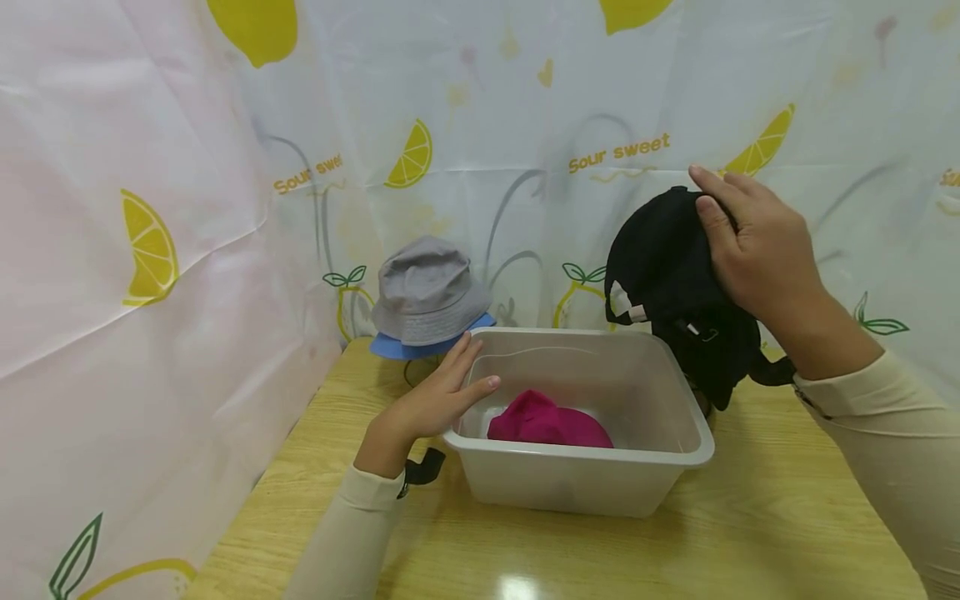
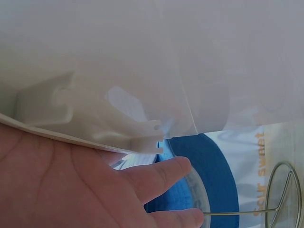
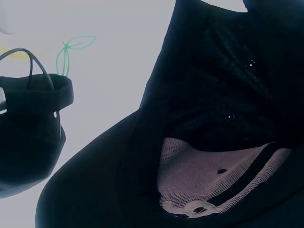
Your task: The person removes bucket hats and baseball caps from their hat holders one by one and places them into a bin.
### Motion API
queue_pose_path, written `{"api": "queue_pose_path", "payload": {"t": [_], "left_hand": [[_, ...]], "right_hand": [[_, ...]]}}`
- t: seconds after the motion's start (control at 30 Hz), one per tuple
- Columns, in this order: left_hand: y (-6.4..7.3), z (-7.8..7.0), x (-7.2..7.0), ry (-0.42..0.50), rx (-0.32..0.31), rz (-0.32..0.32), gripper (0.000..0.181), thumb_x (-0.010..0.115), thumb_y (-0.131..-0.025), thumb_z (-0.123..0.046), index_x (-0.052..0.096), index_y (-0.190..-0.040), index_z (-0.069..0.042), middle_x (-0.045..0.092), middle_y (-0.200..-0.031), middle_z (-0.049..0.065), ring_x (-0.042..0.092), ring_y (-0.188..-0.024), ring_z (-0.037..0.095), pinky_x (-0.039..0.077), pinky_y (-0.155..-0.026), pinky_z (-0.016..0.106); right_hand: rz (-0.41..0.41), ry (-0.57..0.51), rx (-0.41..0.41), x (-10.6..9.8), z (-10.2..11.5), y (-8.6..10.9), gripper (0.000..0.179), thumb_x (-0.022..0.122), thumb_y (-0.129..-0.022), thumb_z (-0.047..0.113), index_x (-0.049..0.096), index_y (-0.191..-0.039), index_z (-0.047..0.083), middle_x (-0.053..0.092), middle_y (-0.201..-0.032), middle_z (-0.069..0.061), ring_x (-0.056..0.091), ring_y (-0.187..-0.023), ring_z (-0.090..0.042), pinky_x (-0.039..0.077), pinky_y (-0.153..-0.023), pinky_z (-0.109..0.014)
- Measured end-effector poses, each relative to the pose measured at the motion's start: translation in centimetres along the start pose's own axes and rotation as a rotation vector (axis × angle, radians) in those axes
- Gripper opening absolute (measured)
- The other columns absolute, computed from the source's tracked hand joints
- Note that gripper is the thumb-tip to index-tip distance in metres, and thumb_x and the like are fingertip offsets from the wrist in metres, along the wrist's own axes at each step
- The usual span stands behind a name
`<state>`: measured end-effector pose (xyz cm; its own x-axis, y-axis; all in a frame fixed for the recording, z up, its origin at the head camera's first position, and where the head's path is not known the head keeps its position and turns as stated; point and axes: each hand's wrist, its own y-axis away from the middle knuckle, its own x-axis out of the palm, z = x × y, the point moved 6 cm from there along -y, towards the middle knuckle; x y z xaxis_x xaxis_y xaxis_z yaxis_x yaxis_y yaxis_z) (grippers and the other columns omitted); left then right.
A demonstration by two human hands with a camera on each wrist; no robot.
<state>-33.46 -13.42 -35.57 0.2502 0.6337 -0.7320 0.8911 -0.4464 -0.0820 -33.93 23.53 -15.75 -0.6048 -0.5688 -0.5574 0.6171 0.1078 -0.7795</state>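
Note:
My right hand [image 1: 765, 250] holds a black cap [image 1: 652, 250] up at the right, its strap opening facing lower left. The pale mesh lining [image 3: 199, 175] inside that cap fills much of the right wrist view. Below it, a second black cap [image 1: 708, 358] sits on a stand, partly covered. My left hand [image 1: 427, 408] rests at the left rim of a whitish plastic bin [image 1: 562, 479], fingers extended along the outside and thumb over the rim. Inside the bin lies a magenta cap [image 1: 555, 421], its lower part hidden by the front wall.
Behind the bin's left corner, a grey bucket hat [image 1: 431, 292] is stacked over a blue hat [image 1: 386, 346]. A wire stand [image 2: 285, 190] shows near them. The wooden table [image 1: 337, 400] meets a lemon-print cloth [image 1: 510, 208] at the back and left.

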Motion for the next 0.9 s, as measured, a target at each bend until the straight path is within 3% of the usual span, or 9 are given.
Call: {"api": "queue_pose_path", "payload": {"t": [0.9], "left_hand": [[0.2, -0.2, -0.1, -0.001, 0.0, -0.014, 0.09, 0.044, -0.103, -0.066, 0.01, -0.168, -0.014, -0.008, -0.175, 0.004, 0.003, -0.161, 0.028, 0.02, -0.127, 0.057]], "right_hand": [[0.043, 0.012, -0.101, 1.7, 4.1, 0.9, 0.043, 0.052, -0.11, 0.03, 0.053, -0.153, 0.032, 0.058, -0.148, -0.019, 0.052, -0.14, -0.039, 0.038, -0.114, -0.063]]}}
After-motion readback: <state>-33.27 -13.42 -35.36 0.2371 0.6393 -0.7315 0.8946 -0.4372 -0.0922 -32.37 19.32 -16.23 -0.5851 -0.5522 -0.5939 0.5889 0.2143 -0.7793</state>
